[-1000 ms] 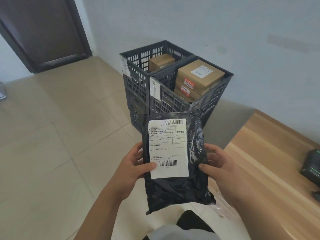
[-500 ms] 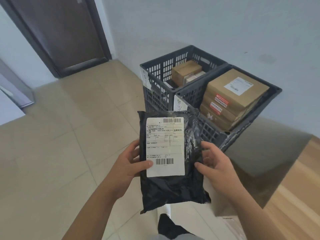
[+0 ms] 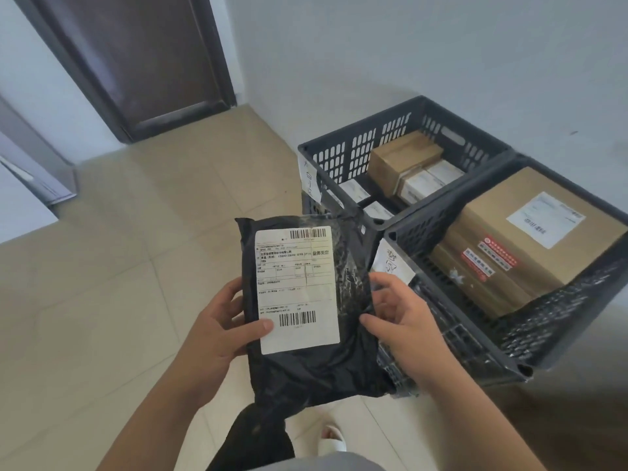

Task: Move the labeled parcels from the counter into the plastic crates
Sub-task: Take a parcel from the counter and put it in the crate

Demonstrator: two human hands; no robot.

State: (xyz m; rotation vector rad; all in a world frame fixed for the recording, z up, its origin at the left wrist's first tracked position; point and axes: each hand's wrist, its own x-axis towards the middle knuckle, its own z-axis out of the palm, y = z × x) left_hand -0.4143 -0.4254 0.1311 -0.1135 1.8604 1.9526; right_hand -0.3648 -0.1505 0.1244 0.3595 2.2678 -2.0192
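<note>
A black plastic mailer parcel [image 3: 306,365] with a white shipping label faces me, held upright in front of my chest. My left hand [image 3: 221,328] grips its left edge, thumb pressed on the label's lower corner. My right hand [image 3: 404,321] holds the right edge, thumb on the front. Two dark plastic crates stand on stacked crates just beyond the parcel. The far crate [image 3: 343,147] holds a small brown box and several white packets. The near crate [image 3: 509,365] holds a large brown carton [image 3: 503,239] with a white label and red stickers.
Beige tiled floor [image 3: 119,266] spreads to the left, with a dark door [image 3: 142,62] at the back left. A white wall runs behind the crates. My leg and a white slipper [image 3: 331,436] show at the bottom.
I have stepped closer to the crates and turned left; the crates now appear larger and to the right, and the wooden counter has left the view. Both hands still hold the parcel.
</note>
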